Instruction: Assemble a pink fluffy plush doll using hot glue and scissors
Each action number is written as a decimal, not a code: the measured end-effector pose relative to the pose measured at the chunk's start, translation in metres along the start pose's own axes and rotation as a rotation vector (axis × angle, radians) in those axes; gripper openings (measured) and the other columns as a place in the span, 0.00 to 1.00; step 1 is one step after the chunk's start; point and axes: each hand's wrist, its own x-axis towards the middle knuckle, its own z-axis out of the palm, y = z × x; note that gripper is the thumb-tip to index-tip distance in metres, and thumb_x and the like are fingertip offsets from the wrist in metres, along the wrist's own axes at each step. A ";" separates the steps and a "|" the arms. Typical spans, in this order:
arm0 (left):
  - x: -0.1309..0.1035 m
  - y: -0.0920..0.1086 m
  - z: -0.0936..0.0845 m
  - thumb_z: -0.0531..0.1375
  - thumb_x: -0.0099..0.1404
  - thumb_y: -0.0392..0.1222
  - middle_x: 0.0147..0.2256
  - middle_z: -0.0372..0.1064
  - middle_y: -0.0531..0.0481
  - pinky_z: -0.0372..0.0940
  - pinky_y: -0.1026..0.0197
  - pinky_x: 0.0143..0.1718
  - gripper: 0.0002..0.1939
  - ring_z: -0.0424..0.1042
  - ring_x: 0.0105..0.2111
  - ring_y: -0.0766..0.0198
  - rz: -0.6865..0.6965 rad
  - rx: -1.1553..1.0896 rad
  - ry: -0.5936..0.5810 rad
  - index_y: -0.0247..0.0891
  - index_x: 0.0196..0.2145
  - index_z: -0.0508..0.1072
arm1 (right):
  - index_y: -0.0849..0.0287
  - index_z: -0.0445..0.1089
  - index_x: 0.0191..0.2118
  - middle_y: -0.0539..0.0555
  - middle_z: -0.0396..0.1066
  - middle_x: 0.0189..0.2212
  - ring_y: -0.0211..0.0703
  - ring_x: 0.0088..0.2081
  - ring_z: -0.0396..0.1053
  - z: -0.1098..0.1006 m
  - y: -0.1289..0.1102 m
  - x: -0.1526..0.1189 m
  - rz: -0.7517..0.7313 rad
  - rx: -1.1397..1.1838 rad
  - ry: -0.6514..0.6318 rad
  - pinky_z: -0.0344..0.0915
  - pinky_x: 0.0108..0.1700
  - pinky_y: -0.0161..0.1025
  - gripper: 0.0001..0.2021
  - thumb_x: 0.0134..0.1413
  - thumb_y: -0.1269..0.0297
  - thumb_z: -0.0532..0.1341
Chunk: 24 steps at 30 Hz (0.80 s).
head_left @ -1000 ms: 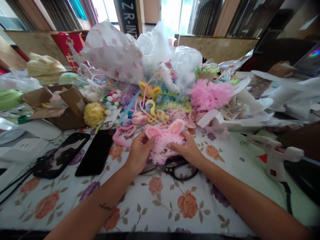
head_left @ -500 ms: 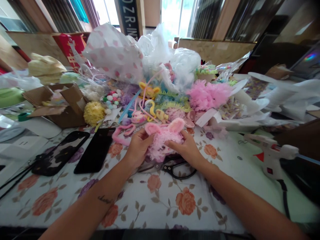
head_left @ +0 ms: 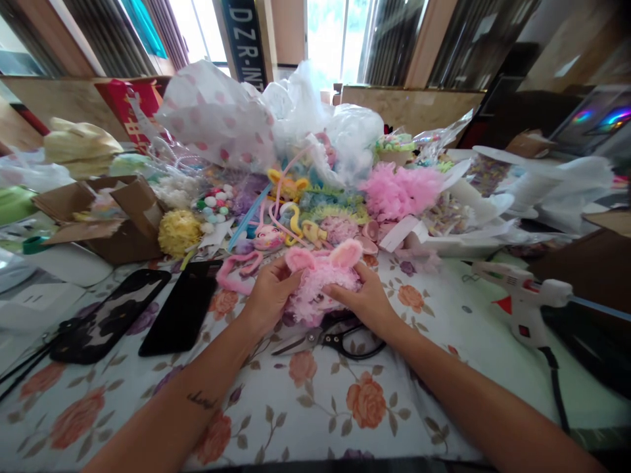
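A fluffy pink bunny-eared piece (head_left: 323,279) sits between both hands just above the floral bench (head_left: 315,401), near the frame's centre. The left hand (head_left: 269,299) has its grip clamped on the piece's 9 o'clock side; the right hand (head_left: 367,302) grips its 3 o'clock side, fingers (head_left: 340,290) pressing into the fluff. Black-handled scissors (head_left: 335,338) lie at 6 o'clock, just beneath. A glue gun (head_left: 522,295) rests well apart at 3 o'clock.

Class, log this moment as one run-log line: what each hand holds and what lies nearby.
left hand: grips pink fluffy bunny-ear piece | right hand: grips same piece | scissors: on floral tablecloth beneath | glue gun: right
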 end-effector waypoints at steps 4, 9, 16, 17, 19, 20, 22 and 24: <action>0.001 -0.001 -0.002 0.73 0.44 0.39 0.27 0.77 0.50 0.62 0.68 0.20 0.19 0.71 0.21 0.66 -0.006 0.014 -0.009 0.35 0.36 0.79 | 0.59 0.73 0.40 0.52 0.75 0.34 0.45 0.36 0.70 0.000 0.000 0.000 0.001 -0.023 0.013 0.66 0.39 0.40 0.21 0.39 0.53 0.71; 0.000 -0.001 -0.003 0.73 0.43 0.38 0.26 0.76 0.51 0.64 0.67 0.22 0.19 0.73 0.23 0.64 -0.009 0.011 -0.008 0.35 0.36 0.79 | 0.59 0.73 0.40 0.51 0.75 0.33 0.45 0.35 0.70 0.000 0.003 0.001 -0.021 -0.012 -0.008 0.66 0.37 0.39 0.22 0.39 0.52 0.71; -0.001 -0.004 -0.005 0.72 0.47 0.37 0.28 0.77 0.50 0.69 0.64 0.30 0.16 0.75 0.29 0.62 0.019 0.019 -0.027 0.36 0.37 0.79 | 0.59 0.73 0.40 0.52 0.75 0.32 0.46 0.35 0.70 -0.001 0.003 0.001 -0.009 -0.028 -0.005 0.66 0.38 0.40 0.22 0.39 0.52 0.70; -0.001 -0.005 -0.005 0.71 0.48 0.37 0.28 0.77 0.50 0.69 0.64 0.30 0.16 0.75 0.29 0.62 0.022 0.021 -0.029 0.37 0.37 0.79 | 0.59 0.73 0.40 0.52 0.76 0.33 0.46 0.35 0.70 -0.001 0.002 0.001 -0.011 -0.028 -0.003 0.66 0.38 0.40 0.22 0.39 0.52 0.70; -0.001 -0.005 -0.005 0.71 0.48 0.37 0.28 0.77 0.50 0.68 0.65 0.27 0.16 0.75 0.28 0.63 0.024 0.029 -0.027 0.37 0.37 0.79 | 0.59 0.73 0.40 0.52 0.76 0.33 0.46 0.36 0.71 -0.001 0.002 0.001 -0.017 -0.018 -0.001 0.66 0.38 0.40 0.22 0.39 0.53 0.71; -0.001 -0.005 -0.005 0.71 0.48 0.37 0.28 0.77 0.50 0.67 0.66 0.26 0.16 0.75 0.27 0.63 0.023 0.033 -0.024 0.37 0.38 0.79 | 0.59 0.73 0.40 0.52 0.76 0.34 0.46 0.36 0.71 0.000 0.001 0.001 -0.017 -0.011 0.000 0.66 0.39 0.40 0.22 0.38 0.53 0.71; -0.001 -0.005 -0.005 0.71 0.48 0.38 0.29 0.77 0.50 0.66 0.66 0.25 0.17 0.75 0.27 0.63 0.020 0.033 -0.022 0.37 0.38 0.79 | 0.60 0.73 0.40 0.53 0.76 0.34 0.46 0.36 0.71 0.000 0.002 0.001 -0.007 -0.003 -0.001 0.67 0.38 0.40 0.22 0.38 0.53 0.71; -0.001 -0.005 -0.005 0.72 0.48 0.38 0.31 0.78 0.49 0.67 0.66 0.27 0.17 0.75 0.28 0.63 0.016 0.026 -0.023 0.37 0.38 0.79 | 0.60 0.73 0.39 0.53 0.76 0.33 0.46 0.35 0.71 0.000 0.002 0.001 0.005 -0.003 -0.003 0.66 0.37 0.40 0.22 0.38 0.53 0.71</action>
